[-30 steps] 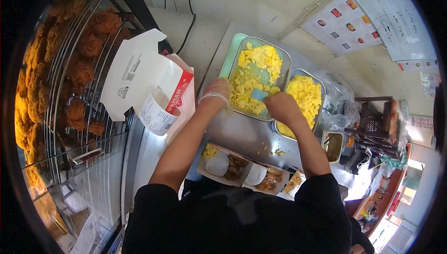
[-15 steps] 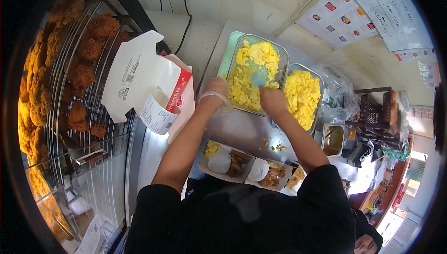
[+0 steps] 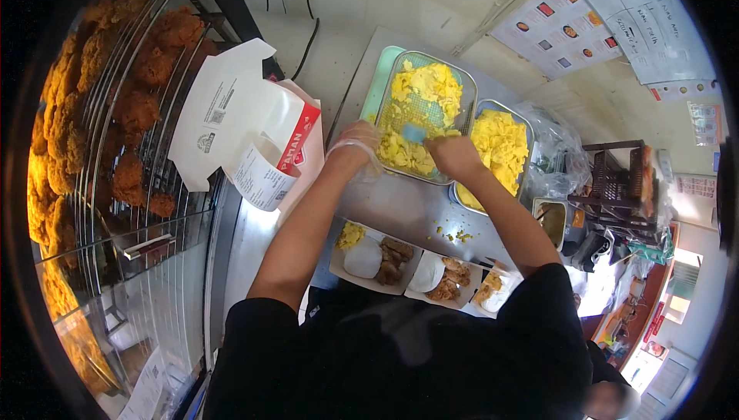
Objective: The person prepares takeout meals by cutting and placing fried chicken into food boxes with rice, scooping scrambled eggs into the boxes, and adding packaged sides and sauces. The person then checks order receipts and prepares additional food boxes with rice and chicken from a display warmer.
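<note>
Two egg trays (image 3: 431,89) sit at upper centre, meal boxes (image 3: 377,258) below them, the fried-chicken rack (image 3: 100,112) at far left.

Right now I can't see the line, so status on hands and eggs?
Left hand gloved, at tray edge. Right hand grips blue scoop in scrambled egg. Nothing blocking.

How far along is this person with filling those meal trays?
Partly done, it seems. The nearest meal tray already holds a white mound, brown meat and a little scrambled egg; the second tray shows a white mound and meat, no egg visible. In hand: the right hand works a blue utensil in the left egg pan, the gloved left hand at the pan's edge. Egg for the other trays looks left.
</note>
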Action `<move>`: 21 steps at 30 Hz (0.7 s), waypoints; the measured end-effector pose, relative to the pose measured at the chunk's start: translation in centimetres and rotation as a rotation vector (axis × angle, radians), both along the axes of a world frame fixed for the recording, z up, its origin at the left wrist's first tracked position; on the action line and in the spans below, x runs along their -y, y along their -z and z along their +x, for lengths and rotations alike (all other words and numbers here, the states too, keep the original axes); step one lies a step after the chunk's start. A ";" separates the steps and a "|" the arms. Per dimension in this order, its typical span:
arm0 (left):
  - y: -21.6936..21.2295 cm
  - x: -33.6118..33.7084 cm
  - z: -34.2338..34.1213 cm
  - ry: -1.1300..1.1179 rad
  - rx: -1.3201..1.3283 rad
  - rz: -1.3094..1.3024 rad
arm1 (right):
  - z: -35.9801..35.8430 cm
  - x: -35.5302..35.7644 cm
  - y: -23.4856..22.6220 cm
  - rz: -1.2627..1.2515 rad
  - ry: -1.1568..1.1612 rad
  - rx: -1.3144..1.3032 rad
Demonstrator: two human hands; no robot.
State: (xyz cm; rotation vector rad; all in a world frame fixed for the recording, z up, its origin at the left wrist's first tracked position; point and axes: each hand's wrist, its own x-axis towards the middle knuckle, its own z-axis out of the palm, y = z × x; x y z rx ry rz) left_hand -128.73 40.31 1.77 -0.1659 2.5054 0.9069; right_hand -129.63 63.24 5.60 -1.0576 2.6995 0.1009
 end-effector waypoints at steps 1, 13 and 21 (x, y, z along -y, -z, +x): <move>1.4 0.7 -0.1 0.094 -0.030 -0.072 | 0.8 0.7 0.5 -0.007 -0.015 0.001; 0.6 0.8 1.0 0.152 -0.074 -0.190 | 2.7 3.7 2.5 -0.832 0.563 0.708; -1.1 0.5 0.3 0.638 -0.080 -0.267 | 3.5 3.9 3.4 -0.558 0.211 0.261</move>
